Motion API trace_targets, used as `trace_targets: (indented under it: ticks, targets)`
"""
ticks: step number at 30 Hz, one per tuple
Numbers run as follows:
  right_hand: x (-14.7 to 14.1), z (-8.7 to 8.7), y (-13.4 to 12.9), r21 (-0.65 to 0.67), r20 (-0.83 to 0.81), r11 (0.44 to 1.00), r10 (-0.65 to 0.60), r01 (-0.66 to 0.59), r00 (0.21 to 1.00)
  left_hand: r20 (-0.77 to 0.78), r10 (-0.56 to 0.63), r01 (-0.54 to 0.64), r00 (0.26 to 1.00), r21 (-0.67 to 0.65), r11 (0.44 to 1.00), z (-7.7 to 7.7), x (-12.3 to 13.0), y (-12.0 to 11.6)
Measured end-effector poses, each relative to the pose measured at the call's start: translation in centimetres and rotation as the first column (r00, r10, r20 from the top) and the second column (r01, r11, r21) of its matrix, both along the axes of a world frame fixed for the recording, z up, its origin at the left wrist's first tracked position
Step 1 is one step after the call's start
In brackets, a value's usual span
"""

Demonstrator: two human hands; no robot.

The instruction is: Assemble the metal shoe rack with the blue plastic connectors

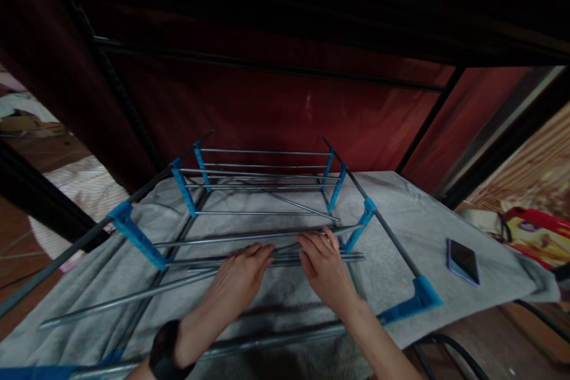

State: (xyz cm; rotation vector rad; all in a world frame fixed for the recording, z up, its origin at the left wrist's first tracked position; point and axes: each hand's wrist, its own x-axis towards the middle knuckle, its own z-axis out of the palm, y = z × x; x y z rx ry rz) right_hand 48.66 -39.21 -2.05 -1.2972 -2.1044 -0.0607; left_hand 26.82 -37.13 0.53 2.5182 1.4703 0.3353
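Note:
A rack frame of grey metal tubes with blue plastic brackets lies on a grey cloth. Several loose tubes lie across its middle. My left hand, with a dark watch on the wrist, is curled over these tubes near the centre. Just right of it, my right hand has its fingers bent round the tubes beside the right blue bracket. One long loose tube slants from the lower left up to my left hand. Undersides of the fingers and the exact tubes gripped are partly hidden.
The grey cloth covers the surface. A phone lies on its right part. Red panels with dark bars stand behind the rack. A red and yellow package is at the far right, and black cables curve at the lower right.

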Motion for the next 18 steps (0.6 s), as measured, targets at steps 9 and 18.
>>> trace_targets:
  ticks: [9, 18]
  targets:
    - [-2.9, 1.7, 4.6, -0.157, 0.196, 0.986, 0.087, -0.056, 0.977, -0.057, 0.051, -0.054, 0.997, -0.060, 0.997, 1.0, -1.0, 3.1]
    - [-4.0, -4.1, 1.4, -0.448, 0.181, 0.880, 0.260, -0.156, 0.949, 0.041, -0.133, 0.138, 0.990, -0.163, 0.977, -5.8, -1.4, -0.5]
